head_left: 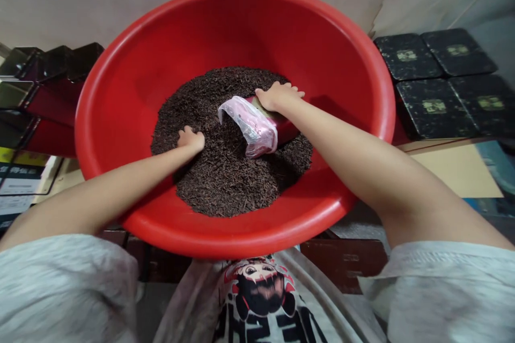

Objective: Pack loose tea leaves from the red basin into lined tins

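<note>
Left hand [191, 139] curling closed in dark loose tea [225, 171], right hand [277, 96] at one o'clock gripping red tin [286, 127] with plastic liner [251, 123], red basin [120, 118] holding all

Both hands in a red basin [120, 118] of dark tea leaves [225, 171] — right hand [277, 96] grips a bag-lined red tin [261, 126], left hand [191, 139] presses the leaves.

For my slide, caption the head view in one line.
Left hand pushes loose dark tea leaves toward bag-lined red tin held by right hand in red basin.
</note>
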A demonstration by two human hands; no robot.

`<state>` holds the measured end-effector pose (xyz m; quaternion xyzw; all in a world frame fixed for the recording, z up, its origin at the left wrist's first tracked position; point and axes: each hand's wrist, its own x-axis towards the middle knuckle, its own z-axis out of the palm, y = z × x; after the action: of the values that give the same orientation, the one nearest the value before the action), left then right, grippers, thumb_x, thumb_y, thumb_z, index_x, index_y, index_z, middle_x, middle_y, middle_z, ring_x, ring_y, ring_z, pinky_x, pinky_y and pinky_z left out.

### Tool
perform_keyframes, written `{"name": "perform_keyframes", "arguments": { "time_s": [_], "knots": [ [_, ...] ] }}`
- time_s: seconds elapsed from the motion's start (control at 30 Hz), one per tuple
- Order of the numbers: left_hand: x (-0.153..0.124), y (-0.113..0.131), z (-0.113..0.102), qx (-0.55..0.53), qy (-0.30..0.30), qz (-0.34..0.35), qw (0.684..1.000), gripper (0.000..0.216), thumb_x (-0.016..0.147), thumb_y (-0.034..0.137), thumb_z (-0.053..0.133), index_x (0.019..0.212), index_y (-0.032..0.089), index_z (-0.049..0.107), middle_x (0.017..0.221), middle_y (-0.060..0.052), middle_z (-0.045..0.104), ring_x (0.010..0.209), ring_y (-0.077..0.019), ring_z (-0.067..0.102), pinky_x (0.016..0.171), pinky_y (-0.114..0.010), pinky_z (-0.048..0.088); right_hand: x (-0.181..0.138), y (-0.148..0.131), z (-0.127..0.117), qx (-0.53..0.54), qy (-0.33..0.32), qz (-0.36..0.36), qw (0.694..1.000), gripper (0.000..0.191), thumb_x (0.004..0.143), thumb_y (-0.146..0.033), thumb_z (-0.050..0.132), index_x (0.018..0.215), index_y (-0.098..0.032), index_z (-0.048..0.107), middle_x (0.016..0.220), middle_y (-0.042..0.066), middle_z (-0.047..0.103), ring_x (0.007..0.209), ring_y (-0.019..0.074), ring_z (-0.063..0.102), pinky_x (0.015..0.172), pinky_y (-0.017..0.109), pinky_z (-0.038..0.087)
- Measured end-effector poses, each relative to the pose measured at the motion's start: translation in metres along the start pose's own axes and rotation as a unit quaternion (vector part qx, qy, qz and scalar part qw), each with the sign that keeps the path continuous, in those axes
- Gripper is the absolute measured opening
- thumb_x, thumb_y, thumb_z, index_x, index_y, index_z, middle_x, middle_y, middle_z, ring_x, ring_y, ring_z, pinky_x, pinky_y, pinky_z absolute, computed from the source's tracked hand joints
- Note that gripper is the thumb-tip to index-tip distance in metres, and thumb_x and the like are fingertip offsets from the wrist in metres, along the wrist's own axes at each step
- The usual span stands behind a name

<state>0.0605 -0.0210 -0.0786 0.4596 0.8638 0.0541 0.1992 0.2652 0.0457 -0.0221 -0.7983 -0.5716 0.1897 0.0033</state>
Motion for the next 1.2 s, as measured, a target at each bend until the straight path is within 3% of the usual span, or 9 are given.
{"name": "perform_keyframes", "arguments": {
  "time_s": [0.2,0.4,0.57,0.63,0.8,0.93,1.0,1.1,1.2],
  "knots": [
    [-0.065,0.009,0.005,-0.088,-0.052,-0.054,0.993,0.044,0.088,0.034,0.03,0.122,0.013,0.05,0.131,-0.02,0.049,0.122,-0.034,0.047,0.102,-0.046,0.035,0.001,-0.001,0.002,-0.008,0.007,0.001,1.0,0.079,0.084,-0.062,0.033,0.138,-0.005,0.039,0.14,0.024,0.038,0.128,0.0384,0.037,0.102,0.054,0.026],
    [-0.092,0.046,-0.006,-0.213,-0.084,-0.114,0.967,0.047,0.089,0.039,0.02,0.114,0.018,0.053,0.123,-0.013,0.059,0.117,-0.0275,0.053,0.097,-0.042,0.044,-0.001,-0.002,0.002,-0.005,0.01,-0.001,1.0,0.077,0.084,-0.061,0.034,0.137,-0.005,0.039,0.139,0.024,0.039,0.127,0.0379,0.037,0.102,0.055,0.026],
    [-0.102,0.084,-0.037,-0.489,-0.234,-0.025,0.84,0.045,0.089,0.032,0.019,0.102,0.018,0.059,0.093,-0.005,0.069,0.096,-0.0212,0.063,0.084,-0.034,0.051,-0.001,-0.001,0.002,-0.003,0.007,0.005,1.0,0.078,0.084,-0.061,0.034,0.138,-0.005,0.038,0.14,0.023,0.038,0.129,0.0386,0.036,0.102,0.055,0.025],
    [-0.102,0.091,-0.05,-0.5,-0.255,-0.015,0.828,0.042,0.087,0.031,0.023,0.101,0.016,0.06,0.09,-0.006,0.069,0.094,-0.0222,0.063,0.081,-0.035,0.052,0.0,0.001,0.002,-0.001,0.004,0.005,1.0,0.078,0.084,-0.061,0.034,0.138,-0.005,0.039,0.14,0.023,0.039,0.128,0.0384,0.036,0.102,0.054,0.025],
    [-0.074,0.066,-0.063,-0.363,-0.212,-0.008,0.907,0.036,0.078,0.034,0.039,0.099,0.017,0.063,0.112,-0.006,0.064,0.095,-0.0263,0.062,0.083,-0.043,0.051,0.003,0.002,0.002,-0.003,0.003,0.006,1.0,0.079,0.083,-0.063,0.034,0.138,-0.005,0.039,0.14,0.024,0.038,0.127,0.0377,0.038,0.102,0.054,0.026],
    [-0.02,0.02,-0.043,-0.163,-0.022,0.154,0.974,0.041,0.079,0.023,0.035,0.109,0.018,0.063,0.125,-0.008,0.058,0.117,-0.0233,0.051,0.102,-0.036,0.039,0.004,0.003,0.003,-0.002,0.003,0.001,1.0,0.079,0.083,-0.062,0.034,0.138,-0.005,0.038,0.14,0.024,0.038,0.128,0.0378,0.037,0.102,0.054,0.026],
    [0.008,0.0,-0.031,-0.01,0.028,0.149,0.988,0.048,0.084,0.026,0.034,0.125,0.014,0.054,0.14,-0.013,0.043,0.129,-0.0279,0.04,0.109,-0.04,0.03,0.004,0.003,0.003,0.0,0.006,0.001,1.0,0.079,0.083,-0.062,0.034,0.138,-0.006,0.039,0.14,0.023,0.039,0.128,0.0379,0.037,0.102,0.054,0.026],
    [0.035,-0.017,-0.02,0.123,-0.032,0.111,0.986,0.06,0.087,0.038,0.035,0.14,0.009,0.036,0.149,-0.019,0.026,0.138,-0.0336,0.021,0.113,-0.049,0.017,0.004,0.004,0.003,0.002,0.002,0.001,1.0,0.079,0.083,-0.063,0.035,0.138,-0.006,0.039,0.14,0.023,0.038,0.128,0.0388,0.037,0.102,0.054,0.026],
    [0.037,-0.016,-0.014,0.138,-0.087,0.064,0.984,0.067,0.086,0.047,0.035,0.133,0.0,0.044,0.143,-0.025,0.035,0.133,-0.0391,0.03,0.108,-0.05,0.027,0.004,0.004,0.003,0.001,0.001,-0.005,1.0,0.08,0.083,-0.063,0.036,0.138,-0.005,0.038,0.14,0.024,0.037,0.128,0.0397,0.036,0.102,0.055,0.025]
  ]
}}
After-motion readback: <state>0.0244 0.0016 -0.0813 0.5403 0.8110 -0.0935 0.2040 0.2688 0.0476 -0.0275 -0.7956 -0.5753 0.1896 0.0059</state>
